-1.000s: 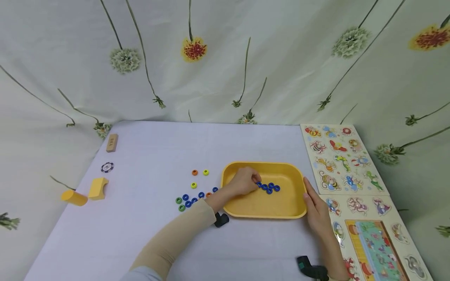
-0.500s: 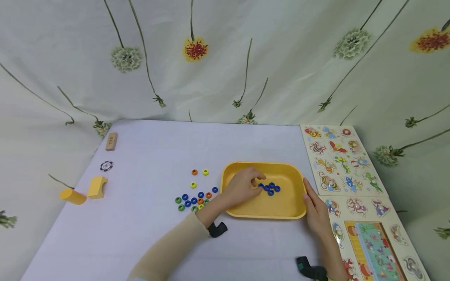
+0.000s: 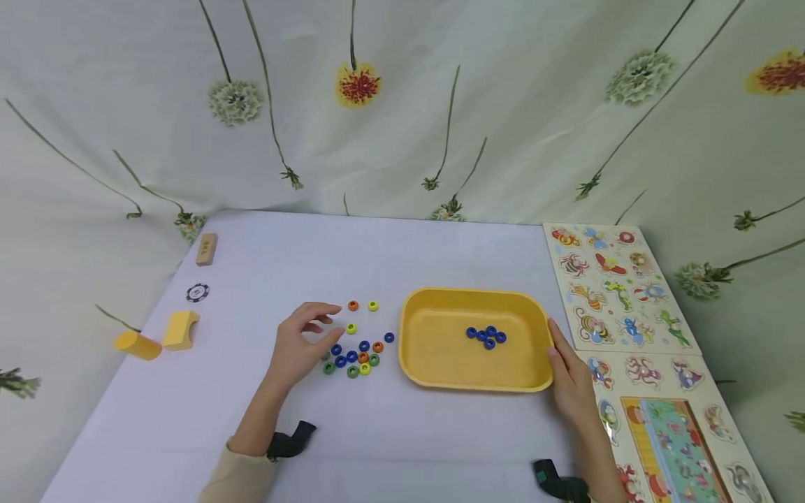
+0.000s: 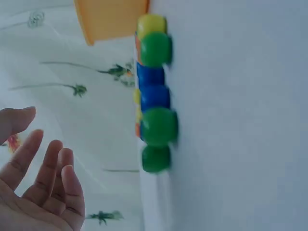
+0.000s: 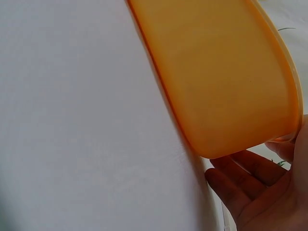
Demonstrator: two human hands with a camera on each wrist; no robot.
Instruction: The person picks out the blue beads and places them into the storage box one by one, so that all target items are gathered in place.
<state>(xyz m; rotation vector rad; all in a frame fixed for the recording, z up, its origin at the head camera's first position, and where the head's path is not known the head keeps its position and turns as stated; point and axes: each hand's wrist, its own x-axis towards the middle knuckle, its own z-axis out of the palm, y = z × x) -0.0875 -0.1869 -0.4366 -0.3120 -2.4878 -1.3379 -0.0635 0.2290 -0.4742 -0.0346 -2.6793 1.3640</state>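
My left hand (image 3: 300, 342) hovers over the left side of a group of loose beads, thumb and fingers parted with nothing between them. Near its fingertips lie a yellow bead (image 3: 351, 329) and an orange bead (image 3: 353, 306). Blue, green, orange and yellow beads cluster just below, among them a green bead (image 4: 160, 126) in the left wrist view. A yellow tray (image 3: 440, 374) stands to the right, with several blue beads (image 3: 481, 336) grouped inside. At the tray's right end my right hand (image 3: 574, 384) holds the rim, its thumb at the edge and fingers along the outer wall.
Two sticker-like picture boards (image 3: 619, 286) lie along the right table edge. On the left are a wooden block (image 3: 206, 249), a poker chip (image 3: 198, 293), a yellow arch block (image 3: 180, 330) and a yellow cylinder (image 3: 138, 345). A flowered cloth (image 3: 402, 105) hangs behind the table.
My left hand has let go of a blue bead in the tray and moved left, out over the loose beads. My right hand stays at the tray's right end.
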